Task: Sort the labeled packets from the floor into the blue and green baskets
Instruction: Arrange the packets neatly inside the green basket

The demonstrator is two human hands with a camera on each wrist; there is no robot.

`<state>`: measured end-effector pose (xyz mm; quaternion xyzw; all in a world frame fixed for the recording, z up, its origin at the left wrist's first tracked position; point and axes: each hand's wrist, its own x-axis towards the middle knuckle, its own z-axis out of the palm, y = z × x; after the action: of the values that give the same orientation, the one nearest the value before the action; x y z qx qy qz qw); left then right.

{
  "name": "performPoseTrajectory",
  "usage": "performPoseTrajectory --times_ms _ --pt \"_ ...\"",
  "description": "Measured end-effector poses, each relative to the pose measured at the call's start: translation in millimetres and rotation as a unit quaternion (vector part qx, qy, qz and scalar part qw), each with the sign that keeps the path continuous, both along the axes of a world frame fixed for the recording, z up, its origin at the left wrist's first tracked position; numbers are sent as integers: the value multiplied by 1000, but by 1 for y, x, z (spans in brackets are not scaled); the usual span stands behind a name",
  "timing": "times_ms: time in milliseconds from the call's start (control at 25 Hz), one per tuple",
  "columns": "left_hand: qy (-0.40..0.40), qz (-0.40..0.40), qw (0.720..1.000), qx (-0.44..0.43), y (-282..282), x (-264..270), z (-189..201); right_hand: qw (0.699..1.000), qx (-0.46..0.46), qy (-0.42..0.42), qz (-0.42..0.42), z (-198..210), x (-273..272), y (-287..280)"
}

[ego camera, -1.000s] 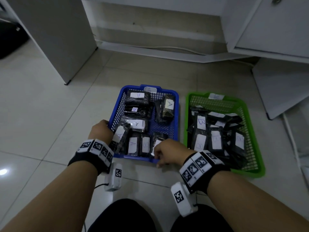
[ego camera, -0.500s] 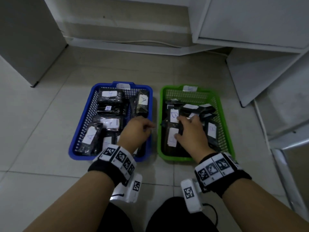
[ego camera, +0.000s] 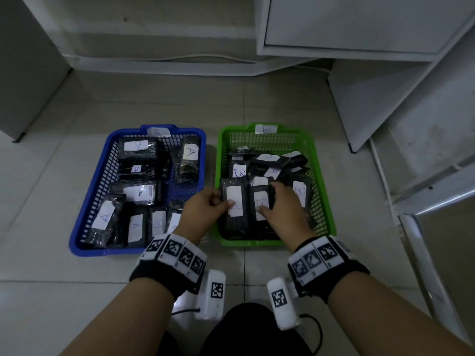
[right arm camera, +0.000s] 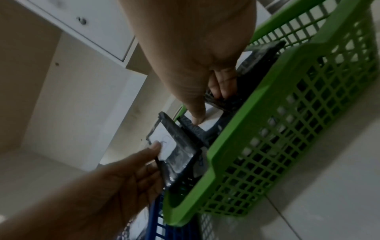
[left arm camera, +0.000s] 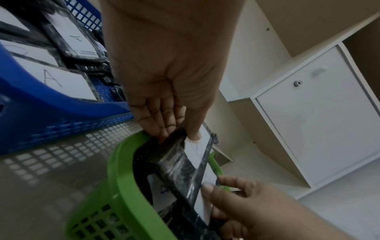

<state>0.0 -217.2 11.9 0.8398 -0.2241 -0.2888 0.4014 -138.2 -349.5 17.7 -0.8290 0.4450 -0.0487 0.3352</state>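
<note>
The blue basket (ego camera: 84, 227) on the left holds black packets labelled A. Beside it, the green basket (ego camera: 323, 201) holds packets labelled B. My left hand (ego camera: 221, 201) reaches into the green basket's near left corner and pinches a black packet (ego camera: 235, 199), thumb on its white label. In the left wrist view this packet (left arm camera: 180, 164) stands tilted up from the green rim (left arm camera: 121, 175). My right hand (ego camera: 268, 199) grips the neighbouring packet (ego camera: 259, 201). In the right wrist view its thumb presses the label and its fingers (right arm camera: 221, 91) curl over the packet's far edge.
Both baskets stand side by side on the tiled floor (ego camera: 257, 98). White cabinets (ego camera: 347, 21) rise behind them and a slanted white panel (ego camera: 372, 106) stands to the right. A white cable (ego camera: 180, 57) runs along the back wall. A white cabinet side (ego camera: 28, 60) stands far left.
Both hands moved right from the blue basket's front edge to the green basket. The left hand crossed from over the blue basket and took hold of a packet; the right hand closed on its neighbour.
</note>
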Motion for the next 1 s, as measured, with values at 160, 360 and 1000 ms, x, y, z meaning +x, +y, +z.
performPoseTrajectory --times_ms 160,360,1000 --pt "12 23 1000 -1 -2 1 0 995 29 -64 -69 10 2 -12" --pt "103 13 993 -58 -15 -15 5 947 246 -185 -92 20 6 -7" --pt "-88 8 996 34 -67 23 6 841 418 -301 -164 19 35 -37"
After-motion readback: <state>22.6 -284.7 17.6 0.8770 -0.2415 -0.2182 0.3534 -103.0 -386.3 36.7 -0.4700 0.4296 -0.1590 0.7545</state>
